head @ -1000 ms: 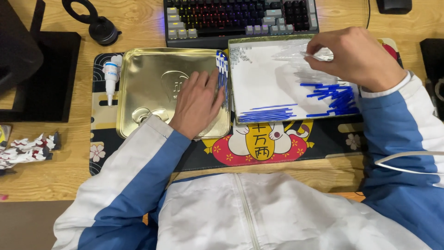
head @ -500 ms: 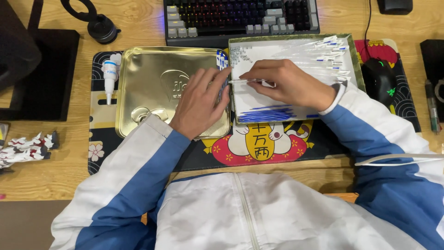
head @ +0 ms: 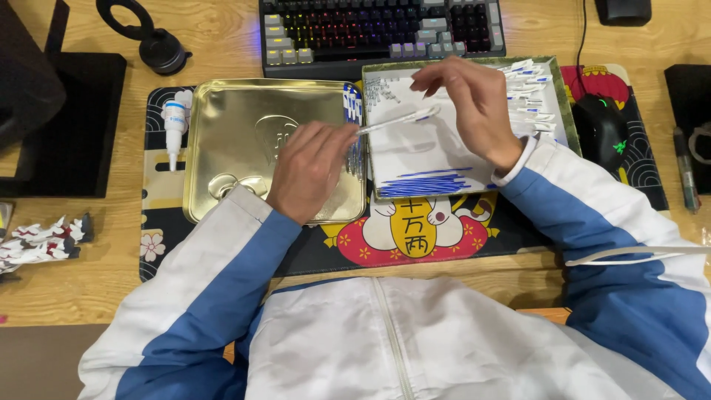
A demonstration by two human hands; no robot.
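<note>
My right hand (head: 474,104) pinches a thin white stick with a blue band (head: 396,120) and holds it slantwise over a shallow tray (head: 415,159) lined in white. Several more white-and-blue sticks (head: 527,92) lie heaped at the tray's far right, and a flat row of blue ones (head: 433,183) lies along its near edge. My left hand (head: 311,169) rests palm down on the right part of a gold metal tin lid (head: 229,141), fingers touching a small bunch of blue-tipped sticks (head: 353,111) at the lid's right rim.
A small white glue bottle (head: 174,130) lies left of the lid. A backlit keyboard (head: 381,30) sits beyond, a black mouse (head: 601,130) to the right, a pen (head: 685,170) further right. A patterned desk mat (head: 415,237) underlies everything. White model parts (head: 41,241) lie at far left.
My right hand came back from the tray's far right to its middle, then lifted slightly, now holding one stick slanted toward my left hand. My left hand stayed on the lid.
</note>
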